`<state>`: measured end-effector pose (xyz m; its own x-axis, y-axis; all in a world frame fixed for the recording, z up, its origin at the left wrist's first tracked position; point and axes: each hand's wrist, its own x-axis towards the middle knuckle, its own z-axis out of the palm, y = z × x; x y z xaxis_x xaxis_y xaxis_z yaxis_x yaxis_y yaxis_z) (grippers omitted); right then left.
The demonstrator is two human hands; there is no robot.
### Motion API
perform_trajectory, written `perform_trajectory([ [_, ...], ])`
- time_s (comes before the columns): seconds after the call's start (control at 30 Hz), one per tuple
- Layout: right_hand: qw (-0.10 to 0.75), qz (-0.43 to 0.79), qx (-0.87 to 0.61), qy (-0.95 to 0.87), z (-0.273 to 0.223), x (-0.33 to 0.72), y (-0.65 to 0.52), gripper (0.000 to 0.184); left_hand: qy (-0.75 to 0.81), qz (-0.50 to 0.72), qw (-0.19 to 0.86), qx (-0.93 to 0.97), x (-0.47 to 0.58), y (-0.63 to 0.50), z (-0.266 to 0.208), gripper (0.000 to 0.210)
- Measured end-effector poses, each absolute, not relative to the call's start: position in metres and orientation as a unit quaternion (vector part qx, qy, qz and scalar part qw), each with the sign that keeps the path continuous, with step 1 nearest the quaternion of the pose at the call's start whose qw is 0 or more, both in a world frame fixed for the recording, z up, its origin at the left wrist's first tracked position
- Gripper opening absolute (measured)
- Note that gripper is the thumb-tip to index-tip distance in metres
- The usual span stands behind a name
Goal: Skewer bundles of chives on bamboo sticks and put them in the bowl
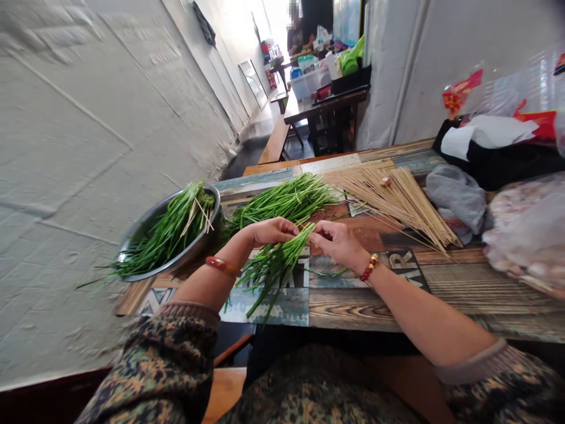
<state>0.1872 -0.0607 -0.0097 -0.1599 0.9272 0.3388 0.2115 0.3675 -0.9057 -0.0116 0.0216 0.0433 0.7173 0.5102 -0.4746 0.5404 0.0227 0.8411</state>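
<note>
A small bunch of garlic chives is held over the table, its pale stem ends up between my hands and its green leaves fanning down to the left. My left hand is closed around the stems from the left. From the right, the fingers of my right hand pinch the stem ends; whether a skewer is among them I cannot make out. Just beyond lies a larger pile of chives. Right of that pile, many thin bamboo skewers are spread out.
A metal bowl at the left holds chives with several skewers through them. A grey plastic bag and a clear bag of pale food sit at the right. Farther back, a second table carries bins; a person is behind it.
</note>
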Motion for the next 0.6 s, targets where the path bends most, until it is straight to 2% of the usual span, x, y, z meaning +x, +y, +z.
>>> perform_trajectory([
  [0.27, 0.489, 0.357, -0.432, -0.669, -0.011, 0.187, -0.061, 0.023, 0.403, 0.042, 0.646, 0.647, -0.018, 0.004, 0.039, 0.041],
  [0.4, 0.484, 0.403, -0.421, -0.653, -0.009, 0.187, -0.061, 0.012, 0.401, 0.108, 0.669, 0.617, -0.018, 0.0, 0.038, 0.036],
  [0.6, 0.489, 0.461, -0.4, -0.623, -0.012, 0.186, -0.061, 0.017, 0.406, 0.199, 0.655, 0.606, -0.012, -0.003, 0.032, 0.032],
])
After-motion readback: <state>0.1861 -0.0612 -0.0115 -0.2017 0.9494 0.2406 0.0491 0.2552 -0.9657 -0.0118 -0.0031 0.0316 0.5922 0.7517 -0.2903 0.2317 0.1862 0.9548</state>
